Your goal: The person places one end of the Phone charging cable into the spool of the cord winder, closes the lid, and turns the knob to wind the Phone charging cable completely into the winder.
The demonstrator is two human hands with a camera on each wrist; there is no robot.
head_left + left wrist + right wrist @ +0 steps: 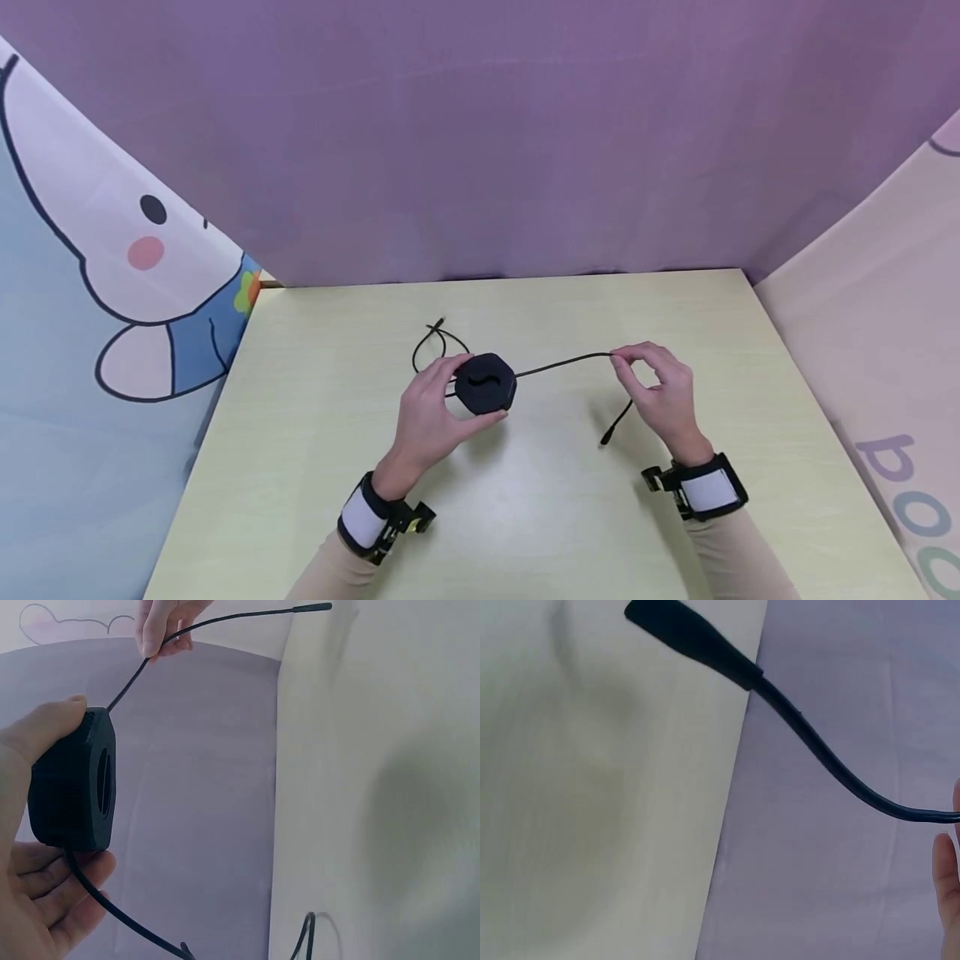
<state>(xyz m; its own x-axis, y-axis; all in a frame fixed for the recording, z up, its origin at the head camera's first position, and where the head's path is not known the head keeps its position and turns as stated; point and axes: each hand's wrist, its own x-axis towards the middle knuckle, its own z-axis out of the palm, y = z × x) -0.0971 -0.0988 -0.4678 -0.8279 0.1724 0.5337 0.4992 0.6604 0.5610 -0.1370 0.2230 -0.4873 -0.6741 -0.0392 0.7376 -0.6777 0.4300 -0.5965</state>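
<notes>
My left hand (427, 421) grips a black six-sided cable winder (486, 398) between thumb and fingers, above the table. An S-shaped slot shows on its upper face. From its right side a thin black cable (562, 363) runs to my right hand (669, 402), which pinches it between thumb and fingertips. Past the pinch, the cable hangs down to a dark plug (606, 438), seen large in the right wrist view as a tapered plug (694, 637). More cable leaves the winder's other side and loops behind the left hand. What lies inside the winder is hidden.
Under both hands lies a pale wooden table (315, 467). A purple cloth (510, 167) hangs along its back edge, with printed cloths at left (67, 467) and right (847, 333). Each wrist wears a strap with a small camera.
</notes>
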